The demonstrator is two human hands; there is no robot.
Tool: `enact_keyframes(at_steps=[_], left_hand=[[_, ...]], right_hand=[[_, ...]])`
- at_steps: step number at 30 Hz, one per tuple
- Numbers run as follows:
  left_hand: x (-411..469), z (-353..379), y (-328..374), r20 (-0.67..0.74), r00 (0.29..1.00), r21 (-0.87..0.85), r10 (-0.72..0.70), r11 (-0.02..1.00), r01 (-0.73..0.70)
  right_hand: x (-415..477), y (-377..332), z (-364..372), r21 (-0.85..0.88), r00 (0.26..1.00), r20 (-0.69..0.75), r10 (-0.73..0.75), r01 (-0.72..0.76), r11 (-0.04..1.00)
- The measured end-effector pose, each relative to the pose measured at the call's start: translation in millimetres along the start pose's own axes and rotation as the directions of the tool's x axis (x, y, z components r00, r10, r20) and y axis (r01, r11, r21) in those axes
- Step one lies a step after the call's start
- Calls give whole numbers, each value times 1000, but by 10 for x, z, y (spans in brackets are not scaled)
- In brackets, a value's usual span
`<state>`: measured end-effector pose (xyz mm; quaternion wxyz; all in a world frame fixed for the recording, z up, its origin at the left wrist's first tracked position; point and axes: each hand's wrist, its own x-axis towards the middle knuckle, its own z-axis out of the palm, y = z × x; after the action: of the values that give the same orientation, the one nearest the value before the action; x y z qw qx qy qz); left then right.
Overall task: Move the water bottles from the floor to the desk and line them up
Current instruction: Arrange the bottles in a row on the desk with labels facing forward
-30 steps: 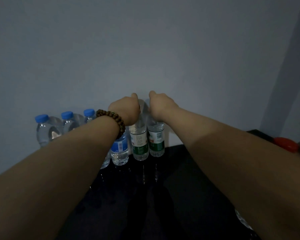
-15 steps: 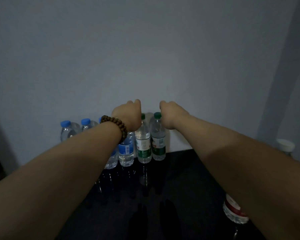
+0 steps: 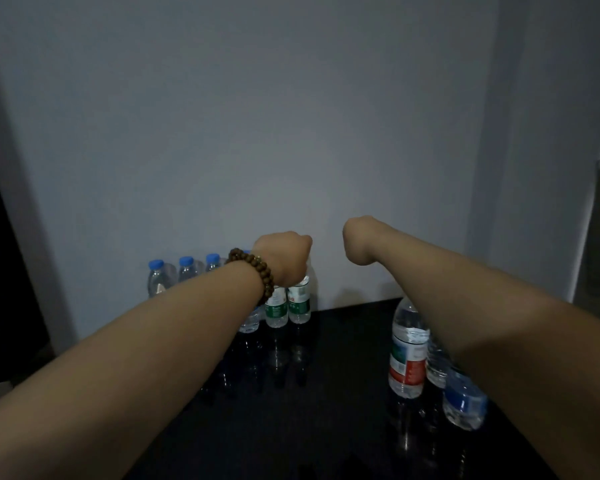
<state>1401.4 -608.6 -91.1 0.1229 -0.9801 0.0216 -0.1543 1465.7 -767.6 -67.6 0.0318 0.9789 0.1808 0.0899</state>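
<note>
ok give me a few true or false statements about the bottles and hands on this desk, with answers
1. The beaded bracelet is on the left wrist. True.
2. The bottles at the left end of the row have red caps. False: their caps are blue.
3. Two green-labelled bottles stand at the row's right end. True.
4. The red-and-green-labelled bottle lies on its side. False: it stands upright on the desk.
5. The right hand grips a bottle. False: no bottle shows in it, and it is clear of the row, off to the right.
</note>
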Motion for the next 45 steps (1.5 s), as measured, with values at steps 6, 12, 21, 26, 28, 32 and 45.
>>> enact_keyframes(at_steps=[6,12,21,26,28,32,45], left_hand=[[-280,-91,468,58,991,47,122,991,-125],[-334,-165,815,49,982,49,185,981,-187],[-158,-237,1241,37,976,39,213,976,-214],[-16,-188,1473,41,975,-6,218,976,-218],[40,-137,1550,36,977,-23,208,978,-207],[167,-31,1655,34,984,-81,177,981,-174],[497,302,1782,51,969,-143,240,962,-231]], right_hand=[[-426,305,-43,-30,996,56,71,-70,997],[-673,614,-77,-30,990,34,134,-133,991],[-797,1046,71,-33,979,41,198,-197,980],[-777,1276,198,-9,969,72,238,-238,971],[-744,1341,258,-13,965,97,245,-244,970],[-660,1408,386,-30,961,132,243,-241,970],[-426,1484,649,-61,953,211,217,-209,976]])
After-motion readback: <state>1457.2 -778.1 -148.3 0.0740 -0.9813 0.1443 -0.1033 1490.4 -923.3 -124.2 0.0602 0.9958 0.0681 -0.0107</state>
